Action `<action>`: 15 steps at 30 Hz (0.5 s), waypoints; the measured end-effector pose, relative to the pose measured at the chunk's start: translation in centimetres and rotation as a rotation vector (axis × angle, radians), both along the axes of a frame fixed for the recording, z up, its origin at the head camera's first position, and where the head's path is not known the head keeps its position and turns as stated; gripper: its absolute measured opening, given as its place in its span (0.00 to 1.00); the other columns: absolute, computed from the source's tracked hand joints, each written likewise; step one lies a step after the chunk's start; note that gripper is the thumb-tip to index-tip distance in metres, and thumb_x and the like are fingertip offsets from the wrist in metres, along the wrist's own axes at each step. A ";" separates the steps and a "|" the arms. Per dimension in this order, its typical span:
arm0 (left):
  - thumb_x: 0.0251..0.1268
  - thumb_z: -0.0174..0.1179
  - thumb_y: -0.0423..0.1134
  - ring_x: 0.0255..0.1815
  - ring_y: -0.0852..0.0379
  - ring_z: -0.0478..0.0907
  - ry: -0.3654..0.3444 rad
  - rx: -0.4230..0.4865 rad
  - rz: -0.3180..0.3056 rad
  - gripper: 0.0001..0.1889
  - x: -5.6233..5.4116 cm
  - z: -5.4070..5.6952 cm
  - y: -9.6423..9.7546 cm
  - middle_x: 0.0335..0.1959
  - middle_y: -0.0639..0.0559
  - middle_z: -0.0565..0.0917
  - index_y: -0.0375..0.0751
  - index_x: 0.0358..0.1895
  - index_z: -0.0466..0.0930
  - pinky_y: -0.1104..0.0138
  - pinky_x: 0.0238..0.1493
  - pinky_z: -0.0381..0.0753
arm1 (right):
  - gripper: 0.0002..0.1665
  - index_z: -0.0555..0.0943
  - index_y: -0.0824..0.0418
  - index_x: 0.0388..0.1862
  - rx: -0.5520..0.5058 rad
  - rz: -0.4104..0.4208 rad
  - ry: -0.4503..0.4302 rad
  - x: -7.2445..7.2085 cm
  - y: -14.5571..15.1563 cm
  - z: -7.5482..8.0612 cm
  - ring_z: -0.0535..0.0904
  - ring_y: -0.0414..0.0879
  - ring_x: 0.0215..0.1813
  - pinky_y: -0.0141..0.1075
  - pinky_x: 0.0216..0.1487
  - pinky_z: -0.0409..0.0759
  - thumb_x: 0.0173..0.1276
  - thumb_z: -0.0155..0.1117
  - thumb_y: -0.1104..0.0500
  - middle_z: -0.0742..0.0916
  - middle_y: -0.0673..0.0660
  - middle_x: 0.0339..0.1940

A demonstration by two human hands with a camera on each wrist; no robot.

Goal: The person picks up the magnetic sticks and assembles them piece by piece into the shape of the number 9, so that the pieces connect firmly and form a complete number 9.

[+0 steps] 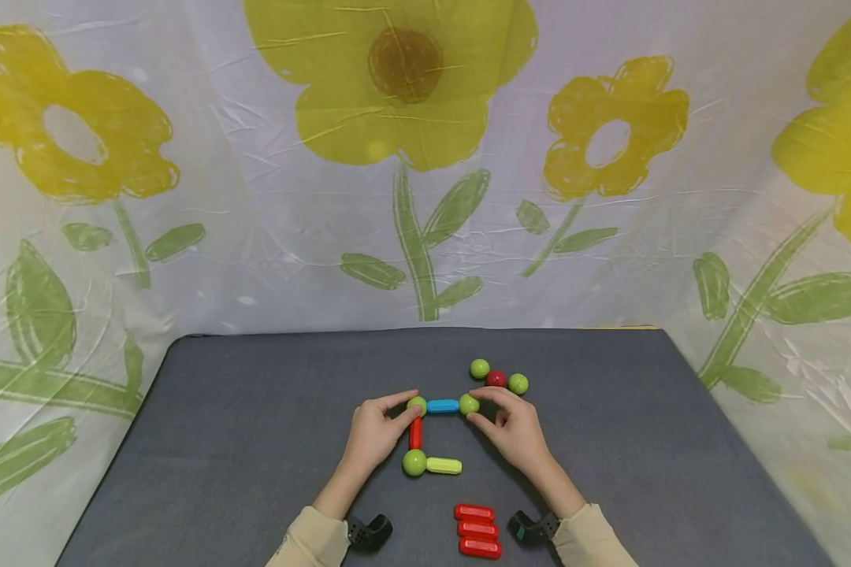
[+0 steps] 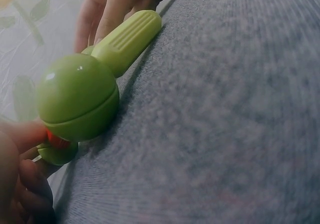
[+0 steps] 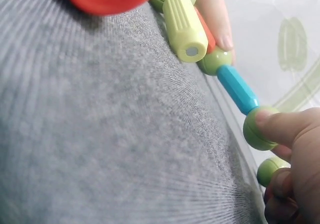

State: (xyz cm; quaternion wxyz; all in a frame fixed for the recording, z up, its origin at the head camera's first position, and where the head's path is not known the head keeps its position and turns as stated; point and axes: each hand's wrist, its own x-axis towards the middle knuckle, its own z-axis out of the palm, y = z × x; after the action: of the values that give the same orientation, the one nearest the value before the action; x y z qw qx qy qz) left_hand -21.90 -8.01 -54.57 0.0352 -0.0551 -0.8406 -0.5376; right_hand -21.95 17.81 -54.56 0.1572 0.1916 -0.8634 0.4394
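My left hand (image 1: 374,429) pinches a green ball (image 1: 417,405) at the upper left corner of a joined shape of balls and rods. My right hand (image 1: 516,429) pinches another green ball (image 1: 469,405) at the upper right. A blue rod (image 1: 443,406) bridges these two balls. Down from the left ball runs a red rod (image 1: 415,434) to a lower green ball (image 1: 414,463), and a yellow-green rod (image 1: 444,465) sticks out rightward from it. In the right wrist view the free end of the yellow-green rod (image 3: 185,32) shows a grey metal disc.
Behind my right hand lie a red ball (image 1: 496,379) and two green balls, one (image 1: 479,368) left of it and one (image 1: 518,383) right. Several red rods (image 1: 478,530) lie side by side near the front. The dark grey table (image 1: 255,441) ends at a flower-print sheet (image 1: 291,260).
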 end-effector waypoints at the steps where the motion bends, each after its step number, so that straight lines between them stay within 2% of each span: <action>1: 0.70 0.73 0.45 0.07 0.65 0.53 0.002 -0.001 0.000 0.19 0.0 0.0 0.0 0.06 0.60 0.67 0.47 0.61 0.90 0.71 0.12 0.56 | 0.21 0.90 0.54 0.55 -0.001 0.001 0.001 0.0 0.0 0.0 0.62 0.29 0.16 0.29 0.19 0.67 0.62 0.83 0.61 0.91 0.53 0.53; 15: 0.70 0.73 0.46 0.07 0.65 0.52 0.015 -0.022 -0.007 0.19 -0.1 -0.2 -0.1 0.06 0.59 0.66 0.48 0.61 0.90 0.72 0.12 0.56 | 0.19 0.90 0.56 0.53 -0.003 0.003 -0.003 0.0 0.0 0.0 0.62 0.29 0.16 0.29 0.18 0.67 0.63 0.82 0.62 0.91 0.53 0.51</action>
State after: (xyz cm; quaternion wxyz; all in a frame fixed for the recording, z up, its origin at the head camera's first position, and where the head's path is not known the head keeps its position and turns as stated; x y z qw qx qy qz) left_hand -21.96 -8.09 -54.78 0.0390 -0.0623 -0.8461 -0.5279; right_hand -21.93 17.82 -54.57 0.1557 0.1919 -0.8628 0.4410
